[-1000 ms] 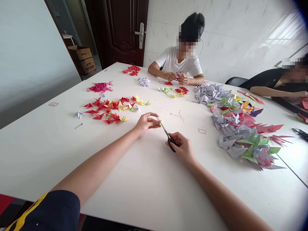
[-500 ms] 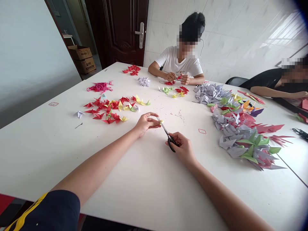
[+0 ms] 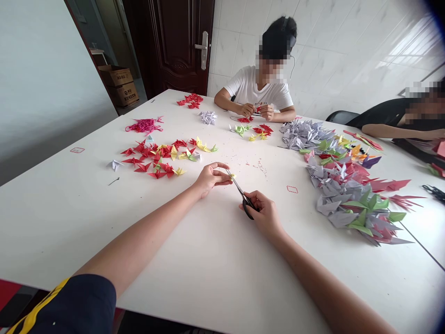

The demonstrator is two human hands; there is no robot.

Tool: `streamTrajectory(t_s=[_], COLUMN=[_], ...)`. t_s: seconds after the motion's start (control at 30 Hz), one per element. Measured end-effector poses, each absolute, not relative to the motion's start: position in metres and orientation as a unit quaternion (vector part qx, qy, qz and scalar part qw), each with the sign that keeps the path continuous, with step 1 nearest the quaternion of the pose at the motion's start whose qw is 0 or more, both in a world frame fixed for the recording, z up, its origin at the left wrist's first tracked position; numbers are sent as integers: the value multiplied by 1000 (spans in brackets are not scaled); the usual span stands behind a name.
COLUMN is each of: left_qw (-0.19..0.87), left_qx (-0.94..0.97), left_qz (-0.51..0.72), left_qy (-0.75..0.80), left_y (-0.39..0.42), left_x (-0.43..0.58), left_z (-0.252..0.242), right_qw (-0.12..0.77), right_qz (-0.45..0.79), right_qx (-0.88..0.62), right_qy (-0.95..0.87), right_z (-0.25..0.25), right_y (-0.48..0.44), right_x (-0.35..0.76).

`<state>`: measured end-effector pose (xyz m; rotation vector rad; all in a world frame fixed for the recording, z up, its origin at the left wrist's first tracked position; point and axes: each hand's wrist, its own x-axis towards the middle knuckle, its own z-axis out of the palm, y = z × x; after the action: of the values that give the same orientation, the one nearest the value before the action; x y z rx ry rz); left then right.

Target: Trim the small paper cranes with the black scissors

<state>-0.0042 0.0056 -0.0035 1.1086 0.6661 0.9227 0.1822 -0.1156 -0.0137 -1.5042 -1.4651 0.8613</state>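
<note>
The left grip (image 3: 210, 179) pinches tiny yellow paper (image 3: 233, 176); the right grip (image 3: 265, 211) holds silver scissors (image 3: 244, 195) with black handles. White tabletop (image 3: 194, 260) spreads below, reaching its near edge (image 3: 167, 319).

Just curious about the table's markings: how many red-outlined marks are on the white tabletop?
2: one red-outlined mark on the left, the other mark between the scissors and the right-hand heap of paper cranes; others may be hidden.

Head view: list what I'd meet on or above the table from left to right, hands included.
Red-edged label, white folded paper, pink bundle, left hand, scissors, right hand, large heap of folded paper.
</note>
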Motion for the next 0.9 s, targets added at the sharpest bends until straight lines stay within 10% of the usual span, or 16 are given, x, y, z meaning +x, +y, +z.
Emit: streamTrajectory(t_s=[0.9], left_qw=[699], left_qx=[509], left_qz=[408], left_qy=[292], left_y=[7], left_x=[-5], left_z=[-8], right_qw=[419], right_qz=[348], right_qx=[-596], right_qy=[-590], right_z=[-11], right_y=[-116], right_x=[180])
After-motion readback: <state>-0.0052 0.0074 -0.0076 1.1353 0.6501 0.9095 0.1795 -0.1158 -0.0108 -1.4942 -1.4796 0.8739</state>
